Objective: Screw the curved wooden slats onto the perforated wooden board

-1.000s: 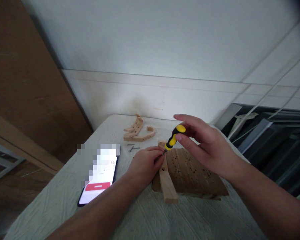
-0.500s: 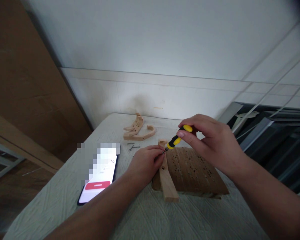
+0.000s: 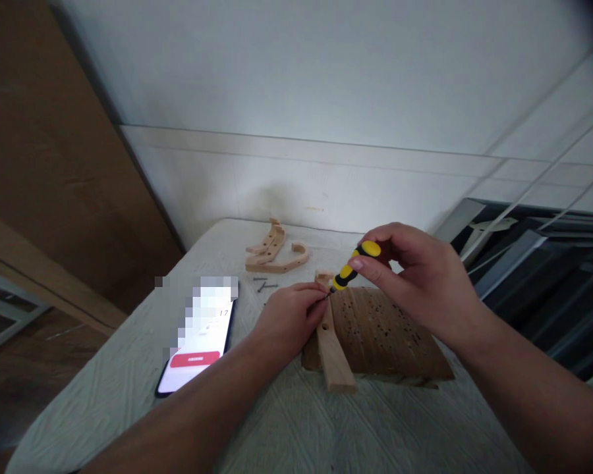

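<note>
My right hand (image 3: 415,276) grips a yellow and black screwdriver (image 3: 350,266), tilted with its tip down to the left. That tip meets the fingertips of my left hand (image 3: 291,313), which pinch what looks like a small screw, mostly hidden, above a wooden hook (image 3: 336,359). The hook is pale, with a hole showing below my fingers. It lies across the left part of a brown wooden board (image 3: 375,329) pitted with many small holes.
More wooden hooks (image 3: 277,253) lie toward the back of the cloth-covered table (image 3: 113,375), with loose screws (image 3: 265,286) in front of them. A lit phone (image 3: 202,342) rests left of my left forearm. Dark flat panels (image 3: 548,283) lean at the right; a white wall (image 3: 326,178) stands behind.
The screwdriver's handle has turned a little in my right hand, its tip still at my left fingertips. The whole view has shifted slightly. The phone's visible digits went from 16 to 17.
</note>
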`<state>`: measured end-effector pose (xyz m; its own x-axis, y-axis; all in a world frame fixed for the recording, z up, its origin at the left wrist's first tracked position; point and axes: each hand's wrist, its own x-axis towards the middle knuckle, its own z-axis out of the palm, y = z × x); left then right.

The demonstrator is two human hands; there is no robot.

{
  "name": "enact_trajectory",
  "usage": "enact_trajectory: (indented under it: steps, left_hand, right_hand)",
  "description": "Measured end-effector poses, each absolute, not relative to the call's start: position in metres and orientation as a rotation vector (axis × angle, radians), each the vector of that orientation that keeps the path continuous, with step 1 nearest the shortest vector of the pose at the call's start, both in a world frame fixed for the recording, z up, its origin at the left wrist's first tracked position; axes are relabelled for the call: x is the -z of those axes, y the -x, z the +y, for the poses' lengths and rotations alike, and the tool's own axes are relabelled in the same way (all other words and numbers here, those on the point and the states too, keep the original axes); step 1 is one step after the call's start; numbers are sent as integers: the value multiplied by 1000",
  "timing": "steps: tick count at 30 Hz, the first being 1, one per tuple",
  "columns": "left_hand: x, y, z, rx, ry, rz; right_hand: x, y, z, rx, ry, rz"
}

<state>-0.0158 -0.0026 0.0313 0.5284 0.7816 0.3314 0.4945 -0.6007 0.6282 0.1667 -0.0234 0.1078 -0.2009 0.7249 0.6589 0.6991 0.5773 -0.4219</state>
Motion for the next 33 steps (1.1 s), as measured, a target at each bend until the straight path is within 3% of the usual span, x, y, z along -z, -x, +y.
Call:
enact_trajectory:
  steps: [7, 15, 22, 30, 33]
  left_hand:
    - [-28, 15, -2, -896, -2283, 1037]
    - [-26, 16, -1, -904, -2289, 1028]
    - [-26, 17, -2, -905, -2297, 1031]
    - [-25, 17, -2, -909, -2287, 1013]
    - [-27, 17, -3, -898, -2286, 1013]
  right_hand:
    - [-111, -171, -25, -308, 1042, -1935]
    - [-101, -164, -18, -300, 1084, -1746]
    - [-104, -170, -16, -577, 1084, -1644]
    - [-102, -167, -15, -430, 1125, -1669]
    - [-102, -171, -14, -525, 1044, -1687]
